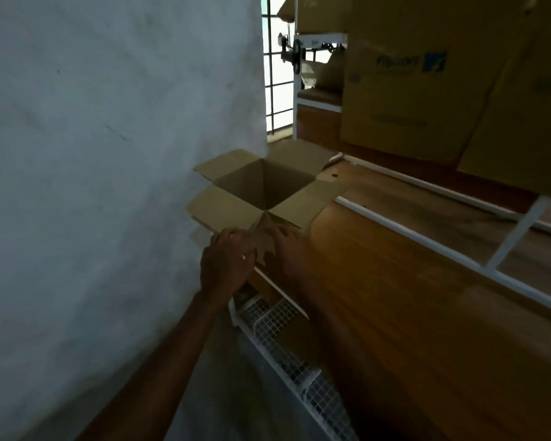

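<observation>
2 hands against open box

Both arms stretched forward, forearms bare — left hand and right hand close together, palms down, fingers extended, slightly spread.

Brown cardboard box stands upright, four flaps spread open, inside empty.

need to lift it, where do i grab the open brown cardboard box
Grip the open brown cardboard box by its two near walls, below the flaps, from the near corner, where the left hand and right hand lie. The splayed flaps would probably bend; the pale wall blocks its left.
</observation>
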Tool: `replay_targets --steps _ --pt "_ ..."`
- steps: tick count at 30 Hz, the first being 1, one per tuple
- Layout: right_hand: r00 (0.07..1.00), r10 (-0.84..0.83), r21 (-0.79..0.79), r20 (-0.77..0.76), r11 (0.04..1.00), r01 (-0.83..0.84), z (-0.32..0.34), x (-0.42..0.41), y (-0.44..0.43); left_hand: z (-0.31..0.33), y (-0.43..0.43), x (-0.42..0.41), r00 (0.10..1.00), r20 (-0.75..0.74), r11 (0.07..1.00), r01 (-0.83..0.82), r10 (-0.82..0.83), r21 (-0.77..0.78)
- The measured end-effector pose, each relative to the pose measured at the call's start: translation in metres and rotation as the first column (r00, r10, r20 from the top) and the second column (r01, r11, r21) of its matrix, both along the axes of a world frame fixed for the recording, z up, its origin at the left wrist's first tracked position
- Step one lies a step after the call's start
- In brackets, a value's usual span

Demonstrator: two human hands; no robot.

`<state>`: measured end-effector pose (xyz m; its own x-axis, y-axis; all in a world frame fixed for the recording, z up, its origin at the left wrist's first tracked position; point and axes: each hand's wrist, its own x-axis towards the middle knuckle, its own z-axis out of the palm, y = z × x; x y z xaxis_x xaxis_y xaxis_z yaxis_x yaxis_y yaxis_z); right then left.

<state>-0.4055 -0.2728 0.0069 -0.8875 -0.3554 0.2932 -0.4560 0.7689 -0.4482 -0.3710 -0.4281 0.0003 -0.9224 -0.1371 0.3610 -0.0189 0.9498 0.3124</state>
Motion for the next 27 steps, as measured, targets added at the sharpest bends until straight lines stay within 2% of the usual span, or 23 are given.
replay_targets --steps 6,9,15,20,27 --pt "0.995 0.045 0.154 0.088 0.986 -0.059 -0.008 -0.088 -0.041 0.003 -0.046 -0.087 0.999 -0.037 1.000 -0.001 0.002 0.028" --pt "1.000 -0.013 0.239 0.022 0.971 0.007 -0.023 -0.123 -0.058 -0.005 -0.064 -0.131 0.999 0.004 0.998 0.052 -0.052 0.035" --pt "0.992 -0.123 0.333 0.014 0.936 0.111 -0.040 -0.172 -0.086 -0.019 -0.103 -0.211 0.991 0.096 0.995 0.096 -0.096 0.014" --pt "0.976 -0.216 0.375 0.040 0.908 0.186 -0.039 -0.192 -0.099 -0.027 -0.127 -0.249 0.986 0.155 0.998 0.054 -0.059 0.035" --pt "0.963 -0.270 0.349 -0.007 0.902 0.256 -0.033 -0.183 -0.108 -0.039 -0.146 -0.274 0.990 0.138 0.998 -0.004 -0.004 0.058"
